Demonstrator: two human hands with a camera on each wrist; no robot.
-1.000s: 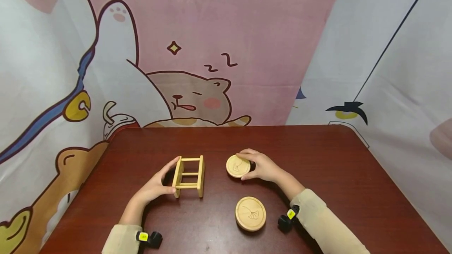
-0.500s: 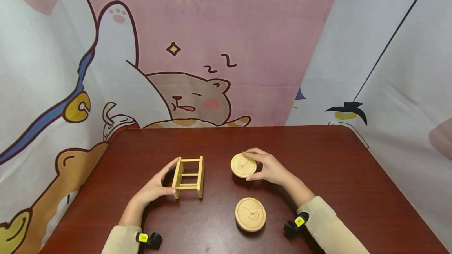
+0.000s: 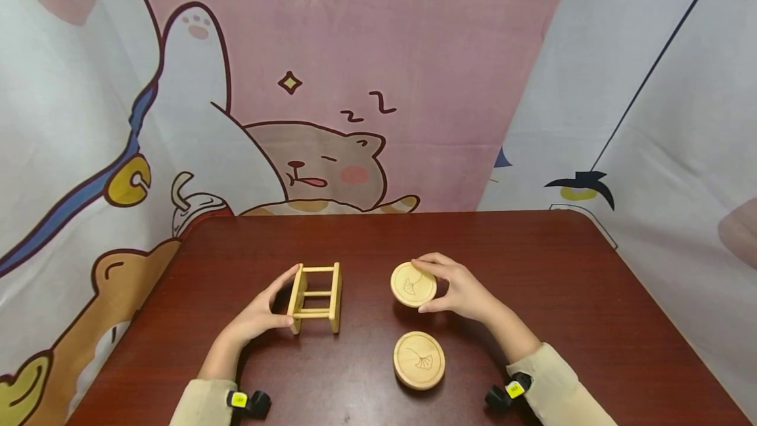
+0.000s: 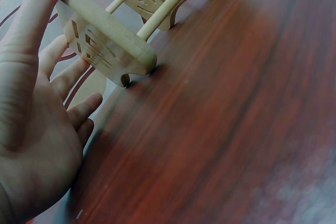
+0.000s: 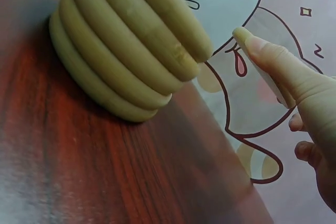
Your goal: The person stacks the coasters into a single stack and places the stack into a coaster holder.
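In the head view, my left hand [image 3: 257, 317] holds a light wooden coaster rack [image 3: 336, 298] by its left side panel, thumb at the near end and fingers at the far end. The rack stands on the table; its slotted panel [image 4: 102, 38] shows in the left wrist view. My right hand [image 3: 467, 291] pinches a round wooden coaster [image 3: 412, 285] with an engraved ginkgo leaf, raised above the table. Nearer the viewer sits a stack of several like coasters [image 3: 418, 360], its layered edges [image 5: 126, 51] plain in the right wrist view.
A dark red-brown wooden table [image 3: 367, 235] carries everything. Behind it hangs a cartoon-printed cloth [image 3: 443, 84]. A small black wrist camera [image 3: 258, 404] sits at the left cuff and another camera [image 3: 499, 398] at the right cuff.
My right hand has lifted the coaster and drawn it rightward and slightly nearer, over the spot behind the stack. The left hand, rack and stack have stayed put.
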